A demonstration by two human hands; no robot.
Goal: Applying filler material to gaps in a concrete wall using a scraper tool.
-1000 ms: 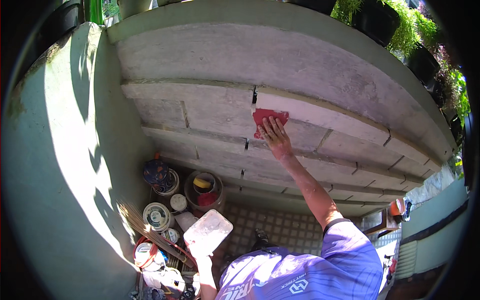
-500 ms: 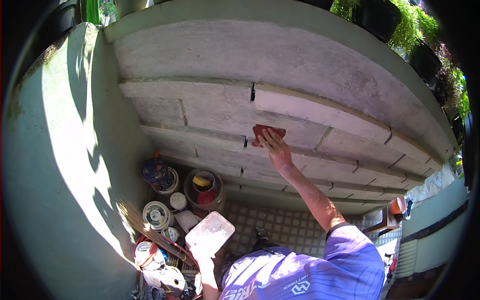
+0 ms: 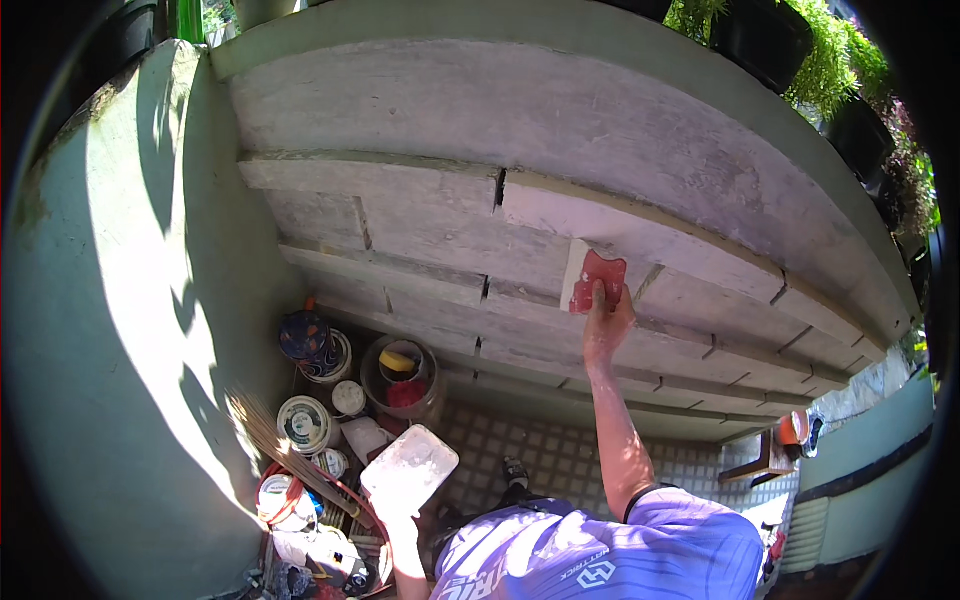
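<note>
My right hand grips a red plastic putty spreader, thumb across its face, in front of the wall at centre right. The spreader's left edge is pale, perhaps blade or filler. Behind it is the grey wall, with stepped block rows and dark vertical grooves; whether the blade touches it I cannot tell. Low at centre left, my left hand holds a white rectangular tray or tub by its near end. Pale smears mark its surface, and its underside and my fingers there are mostly hidden.
In the corner stand a large bucket with a yellow-handled thing and something red inside, several lidded tubs and a bundle of thin sticks. A wooden stool is at right on the tiled floor. Potted plants line the wall's top.
My right hand has moved right and turned the spreader, so its face and pale edge now show. Before, my fingers lay spread over it against the wall. The tray stays nearly in place.
</note>
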